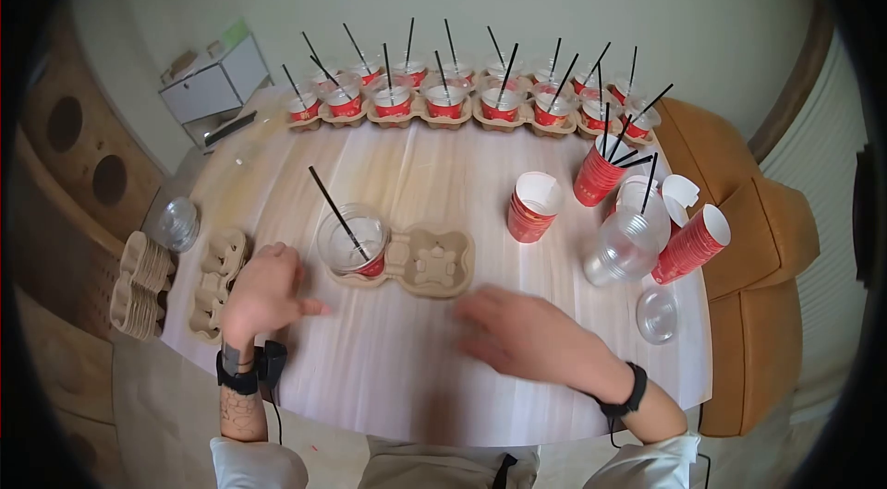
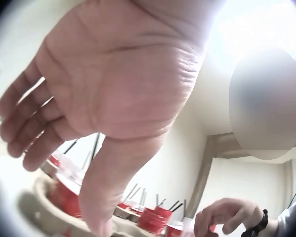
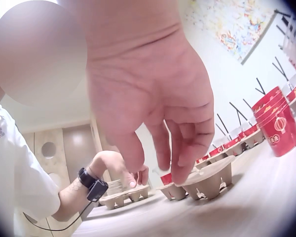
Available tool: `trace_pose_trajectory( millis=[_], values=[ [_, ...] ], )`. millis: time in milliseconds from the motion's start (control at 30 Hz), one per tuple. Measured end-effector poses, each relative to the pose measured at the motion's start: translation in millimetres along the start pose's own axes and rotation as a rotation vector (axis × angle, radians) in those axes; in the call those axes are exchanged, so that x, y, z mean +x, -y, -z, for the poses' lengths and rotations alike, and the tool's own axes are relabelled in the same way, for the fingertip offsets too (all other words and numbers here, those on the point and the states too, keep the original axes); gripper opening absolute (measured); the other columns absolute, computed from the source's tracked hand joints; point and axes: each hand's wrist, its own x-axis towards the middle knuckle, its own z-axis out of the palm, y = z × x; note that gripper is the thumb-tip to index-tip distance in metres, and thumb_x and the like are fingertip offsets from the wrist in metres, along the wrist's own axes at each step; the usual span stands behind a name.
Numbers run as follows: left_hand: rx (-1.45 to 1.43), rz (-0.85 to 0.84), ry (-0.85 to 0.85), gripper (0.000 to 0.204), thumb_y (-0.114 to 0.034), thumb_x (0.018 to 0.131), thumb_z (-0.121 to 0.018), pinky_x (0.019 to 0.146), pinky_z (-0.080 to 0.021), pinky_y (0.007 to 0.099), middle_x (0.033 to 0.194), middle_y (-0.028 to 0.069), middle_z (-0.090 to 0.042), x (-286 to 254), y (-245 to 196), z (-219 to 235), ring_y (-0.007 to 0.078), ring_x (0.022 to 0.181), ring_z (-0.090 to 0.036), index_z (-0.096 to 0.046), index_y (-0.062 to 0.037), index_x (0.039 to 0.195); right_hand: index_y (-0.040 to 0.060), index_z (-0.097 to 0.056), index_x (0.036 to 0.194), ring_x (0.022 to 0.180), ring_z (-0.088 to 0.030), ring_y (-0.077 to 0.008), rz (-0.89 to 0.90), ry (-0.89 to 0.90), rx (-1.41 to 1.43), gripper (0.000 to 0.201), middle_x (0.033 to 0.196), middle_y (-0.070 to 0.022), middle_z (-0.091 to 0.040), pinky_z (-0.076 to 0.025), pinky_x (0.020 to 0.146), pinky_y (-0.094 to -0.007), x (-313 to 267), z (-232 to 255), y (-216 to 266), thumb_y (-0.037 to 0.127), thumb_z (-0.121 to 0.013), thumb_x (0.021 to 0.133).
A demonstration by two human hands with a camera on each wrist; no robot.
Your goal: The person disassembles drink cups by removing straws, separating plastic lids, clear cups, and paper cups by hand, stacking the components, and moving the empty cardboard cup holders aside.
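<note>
My left hand [image 1: 266, 290] hovers beside an unfilled two-cup cardboard carrier [image 1: 205, 315] at the table's left, fingers loosely extended and nothing in them. In the left wrist view its palm and spread fingers show bare. In the table's middle lies another cardboard carrier [image 1: 462, 260]. Its left well bears a red paper cup [image 1: 373, 267] with a clear domed lid [image 1: 334, 247] and a black straw [image 1: 330, 201]; the right well is bare. Just in front of that right well is my right hand [image 1: 522, 338], blurred in the head view. In the right wrist view its fingers hang relaxed, holding nothing.
Filled carriers with red cups [image 1: 445, 108] and straws line the back edge. To the right stand stacked red cups [image 1: 533, 217], a cup stack [image 1: 599, 177] holding straws, and clear lids [image 1: 624, 244]. Stacked carriers [image 1: 137, 295] and more clear lids [image 1: 178, 223] are at the left.
</note>
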Motion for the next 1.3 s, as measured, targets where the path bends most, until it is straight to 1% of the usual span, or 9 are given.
trace_pose_trajectory(
  millis=[100, 133, 233, 367, 533, 833, 900, 1067, 1300],
  values=[
    [-0.286, -0.023, -0.168, 0.079, -0.035, 0.061, -0.100, 0.093, -0.053, 0.0429, 0.118, 0.0210, -0.064, 21.7, 14.2, -29.1, 0.0368, 0.114, -0.064, -0.063, 0.0014, 0.121, 0.0017, -0.048, 0.142, 0.122, -0.060, -0.0431, 0.010, -0.166, 0.107, 0.064, 0.132, -0.0239, -0.058, -0.052, 0.100, -0.0464, 49.5, -7.7, -0.7, 0.025, -0.081, 0.091],
    [-0.491, -0.108, -0.213, 0.105, -0.031, 0.061, -0.102, 0.103, -0.051, 0.0410, 0.134, 0.0194, -0.061, 29.5, 17.7, -42.0, 0.0319, 0.125, -0.061, -0.050, 0.0001, 0.146, 0.0017, -0.048, 0.142, 0.122, -0.060, -0.0431, 0.019, -0.158, 0.103, 0.064, 0.132, -0.0239, -0.058, -0.052, 0.100, -0.0464, 67.3, -15.2, -3.5, 0.025, -0.081, 0.091],
    [-0.839, -0.132, -0.181, 0.111, -0.028, 0.065, -0.102, 0.107, -0.049, 0.0391, 0.146, 0.0155, -0.056, 53.8, 21.5, -70.8, 0.0251, 0.131, -0.057, -0.043, -0.0031, 0.156, 0.0024, -0.042, 0.149, 0.135, -0.051, -0.0443, 0.193, -0.357, 0.070, 0.082, 0.145, -0.0242, -0.051, -0.047, 0.111, -0.0470, 116.4, -33.0, -9.8, 0.029, -0.087, 0.085],
    [-0.999, -0.187, -0.023, 0.102, -0.027, 0.074, -0.098, 0.105, -0.050, 0.0350, 0.139, 0.0094, -0.062, 70.2, 8.4, -84.5, 0.0193, 0.125, -0.059, -0.042, -0.0063, 0.157, 0.0058, -0.041, 0.150, 0.141, -0.046, -0.0431, 0.185, -0.317, 0.106, 0.093, 0.148, -0.0240, -0.049, -0.047, 0.112, -0.0466, 154.6, -48.8, -20.7, 0.024, -0.093, 0.075],
    [-0.807, -0.176, -0.232, 0.091, -0.035, 0.074, -0.098, 0.103, -0.053, 0.0385, 0.133, 0.0167, -0.067, 66.5, -15.2, -87.1, 0.0264, 0.123, -0.067, -0.049, -0.0032, 0.144, 0.0096, -0.045, 0.148, 0.131, -0.056, -0.0423, 0.166, -0.180, 0.153, 0.093, 0.143, -0.0215, -0.052, -0.050, 0.109, -0.0437, 167.3, -45.9, -31.8, 0.024, -0.095, 0.071],
    [-0.765, -0.099, -0.192, 0.104, -0.038, 0.064, -0.102, 0.107, -0.051, 0.0419, 0.135, 0.0213, -0.063, 57.0, -26.0, -77.3, 0.0328, 0.127, -0.063, -0.045, -0.0018, 0.144, 0.0070, -0.057, 0.138, 0.112, -0.065, -0.0246, 0.236, -0.591, 0.375, 0.080, 0.127, -0.0113, -0.065, -0.053, 0.098, -0.0376, 153.4, -13.1, -26.2, 0.026, -0.094, 0.069],
    [-0.422, -0.076, -0.335, 0.117, -0.038, 0.061, -0.103, 0.109, -0.048, 0.0430, 0.141, 0.0203, -0.056, 47.6, -27.7, -61.2, 0.0322, 0.129, -0.057, -0.039, -0.0018, 0.153, 0.0076, -0.056, 0.140, 0.108, -0.065, -0.0230, 0.211, -0.612, 0.350, 0.081, 0.125, -0.0095, -0.066, -0.053, 0.096, -0.0371, 137.4, 14.4, -21.5, 0.025, -0.093, 0.070],
    [-1.045, -0.293, -0.132, 0.109, -0.029, 0.068, -0.101, 0.112, -0.044, 0.0407, 0.147, 0.0060, -0.053, 59.8, -54.1, 7.0, 0.0236, 0.132, -0.052, -0.043, 0.0004, 0.155, 0.0092, -0.057, 0.145, 0.127, -0.058, -0.0213, 0.216, -0.561, 0.361, 0.080, 0.141, -0.0084, -0.057, -0.047, 0.108, -0.0368, 111.9, 50.6, -13.8, 0.020, -0.091, 0.073],
    [-1.244, -0.627, -0.125, 0.091, -0.014, 0.073, -0.095, 0.120, -0.038, 0.0371, 0.145, 0.0088, -0.056, 98.9, -115.9, 35.1, 0.0210, 0.138, -0.052, -0.049, -0.0007, 0.150, 0.0088, -0.045, 0.157, 0.134, -0.057, -0.0234, 0.276, -0.705, 0.302, 0.100, 0.151, -0.0103, -0.053, -0.047, 0.109, -0.0365, 89.5, 65.9, -3.4, 0.020, -0.095, 0.071]
  ],
)
